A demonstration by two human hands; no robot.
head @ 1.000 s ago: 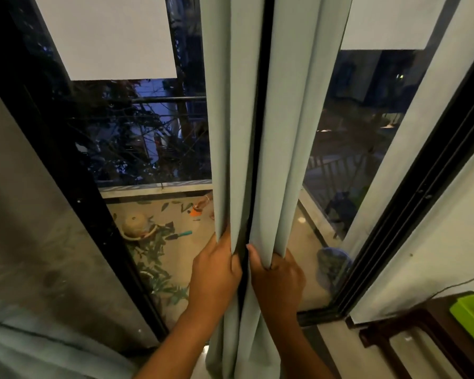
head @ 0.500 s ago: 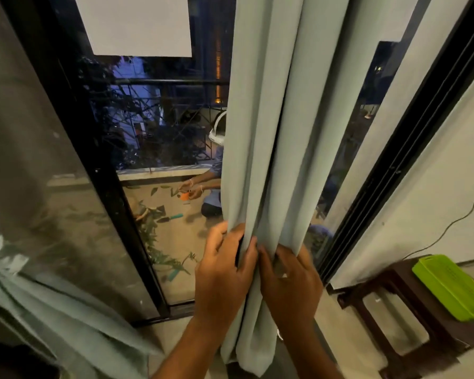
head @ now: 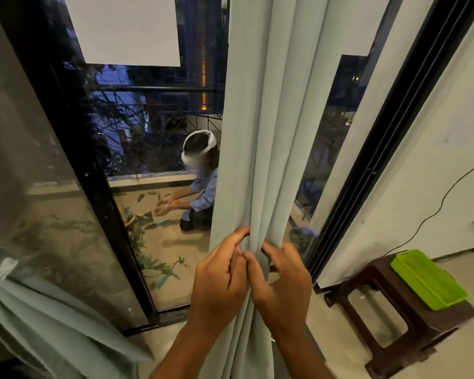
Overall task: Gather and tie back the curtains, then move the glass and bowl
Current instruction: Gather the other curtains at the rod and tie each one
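The pale grey-green curtain (head: pixel 260 132) is hanging in long vertical folds in front of the glass door, bunched narrow at its lower part. A second curtain (head: pixel 39 310) of the same cloth is draping at the lower left.

This is a home. A long curtain (head: pixel 260 132) hangs by a glass balcony door (head: pixel 153 160), and a small brown stool (head: pixel 389 310) stands near the wall.

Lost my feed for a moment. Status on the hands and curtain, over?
Left hand and right hand both gripping the curtain, folds bunched between the fingers. Not tied yet. Nothing in the way; stool off right.
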